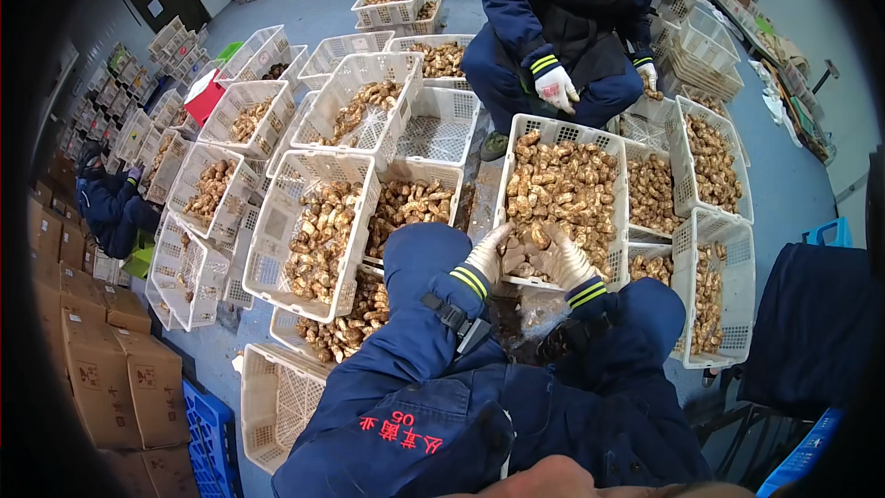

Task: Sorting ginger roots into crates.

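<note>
My left hand [488,255], in a stained white glove, is at the near left corner of a white plastic crate [502,180] heaped with stubby brown mushrooms [562,175]. Its fingers curl inward, and what they hold is hidden. My right hand [569,264], gloved likewise, is close beside it over the crate's near edge. Its dirty fingers and thumb close around a brown mushroom [539,238]. The two hands almost meet, their fingertips partly blending with the mushrooms.
Facing me sits a co-worker [553,46] in dark blue, wearing white gloves. Mushroom crates stand left [309,240] and right [714,286]. Another person [111,198] sits far left, near cardboard boxes [101,360]. A blue plastic pallet [210,438] stands at lower left; dark cloth [807,323] hangs at right.
</note>
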A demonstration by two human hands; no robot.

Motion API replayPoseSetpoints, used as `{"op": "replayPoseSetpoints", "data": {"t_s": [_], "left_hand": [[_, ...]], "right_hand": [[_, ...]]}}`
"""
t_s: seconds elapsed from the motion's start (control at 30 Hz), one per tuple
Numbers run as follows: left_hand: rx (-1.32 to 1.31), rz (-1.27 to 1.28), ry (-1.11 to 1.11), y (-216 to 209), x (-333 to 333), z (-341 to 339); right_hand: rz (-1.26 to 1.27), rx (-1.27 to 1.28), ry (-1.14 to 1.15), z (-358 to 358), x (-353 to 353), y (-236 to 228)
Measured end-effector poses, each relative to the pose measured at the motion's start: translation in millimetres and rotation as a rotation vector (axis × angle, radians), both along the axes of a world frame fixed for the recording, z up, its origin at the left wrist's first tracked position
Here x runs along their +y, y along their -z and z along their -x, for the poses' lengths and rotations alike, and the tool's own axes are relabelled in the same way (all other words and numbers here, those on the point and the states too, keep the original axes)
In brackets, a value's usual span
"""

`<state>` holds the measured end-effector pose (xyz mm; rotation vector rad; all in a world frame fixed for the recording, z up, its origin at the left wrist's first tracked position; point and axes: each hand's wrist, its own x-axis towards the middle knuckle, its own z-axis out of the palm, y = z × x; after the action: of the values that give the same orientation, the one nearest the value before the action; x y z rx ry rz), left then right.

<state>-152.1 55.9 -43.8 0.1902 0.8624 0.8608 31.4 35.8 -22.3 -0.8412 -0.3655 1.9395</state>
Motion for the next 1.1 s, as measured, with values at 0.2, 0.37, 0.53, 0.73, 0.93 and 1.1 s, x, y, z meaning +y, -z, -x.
{"op": "replayPoseSetpoints", "data": {"t_s": [0.2,0.37,0.53,0.73,0.93,1.1], "left_hand": [[-0.084,-0.020,-0.015,-5,-1,-4],[-0.118,0.004,0.035,-10,8,0],[-0.157,-0.025,0.026,-3,12,-11],[-0.039,-0.098,0.047,3,6,-16],[-0.011,-0.141,0.076,-5,3,-27],[-0.009,-0.130,0.102,-10,2,-25]], "right_hand": [[-0.225,-0.355,-0.057,-1,-7,13],[-0.335,-0.505,-0.035,-2,-5,19],[-0.210,-0.380,0.068,-12,-1,19],[-0.228,-0.227,0.085,-27,-6,4],[-0.127,-0.292,0.037,-50,-19,-20],[-0.050,-0.363,-0.005,-65,-29,-43]]}}
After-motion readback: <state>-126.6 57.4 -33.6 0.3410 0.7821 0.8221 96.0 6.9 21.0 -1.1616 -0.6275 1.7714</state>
